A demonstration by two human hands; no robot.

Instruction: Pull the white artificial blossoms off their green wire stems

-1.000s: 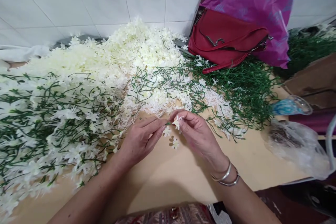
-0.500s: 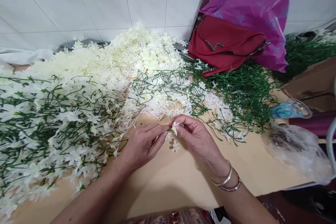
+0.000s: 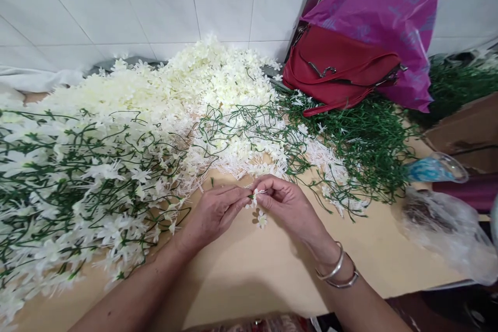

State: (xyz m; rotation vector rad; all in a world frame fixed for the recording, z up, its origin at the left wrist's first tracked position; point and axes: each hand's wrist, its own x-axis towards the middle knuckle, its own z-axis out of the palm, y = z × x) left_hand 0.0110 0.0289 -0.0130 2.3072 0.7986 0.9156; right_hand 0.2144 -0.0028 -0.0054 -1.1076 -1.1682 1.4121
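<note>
Between my fingertips, over the front of the tan table (image 3: 233,275), is a small white artificial flower (image 3: 254,198) with a bit of green at its base. My left hand (image 3: 218,212) pinches the green end from the left. On the other side my right hand (image 3: 286,206) has thumb and forefinger closed at the white petals. One loose white blossom (image 3: 262,219) lies just below my fingers. Behind my hands spreads a heap of white blossoms (image 3: 187,83). To the left, blossoms on green stems (image 3: 97,176) are piled up.
Bare green stems (image 3: 361,150) lie in a tangle at right, under a red handbag (image 3: 338,65) and a purple plastic bag (image 3: 392,5). A blue-patterned cup (image 3: 436,168) lies sideways near a clear plastic bag (image 3: 447,228). White tiles (image 3: 155,0) form the back wall.
The white flower between my fingertips has turned and shifted slightly down and left. Both hands stay together in nearly the same place. The whole view has moved a little.
</note>
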